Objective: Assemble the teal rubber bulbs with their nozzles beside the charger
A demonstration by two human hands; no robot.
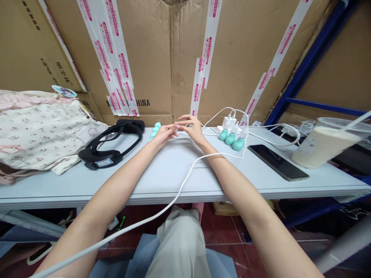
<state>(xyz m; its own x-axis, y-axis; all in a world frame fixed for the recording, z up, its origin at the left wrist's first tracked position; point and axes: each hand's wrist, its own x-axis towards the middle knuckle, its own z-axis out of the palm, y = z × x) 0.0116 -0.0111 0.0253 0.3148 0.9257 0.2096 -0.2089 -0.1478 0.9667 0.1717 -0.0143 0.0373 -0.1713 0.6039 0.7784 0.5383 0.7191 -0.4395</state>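
Note:
My left hand (166, 135) and my right hand (189, 126) meet over the back middle of the grey shelf, their fingertips touching or nearly so. The fingers of my left hand are pinched together at something small and clear, too small to name. My right hand reaches its thumb and fingers to the same spot. Beside my left hand lies a row of teal rounded pieces (154, 130), partly hidden by it. To the right of my right hand stand three teal bulbs (230, 139) with clear tips, next to a white charger (228, 122).
A black headset (113, 143) and a floral cloth bag (43, 133) lie at left. At right are a phone (278, 161) and a tilted drink cup (324, 143). A white cable (185, 179) crosses over the shelf's front edge. Cardboard (150, 58) stands behind.

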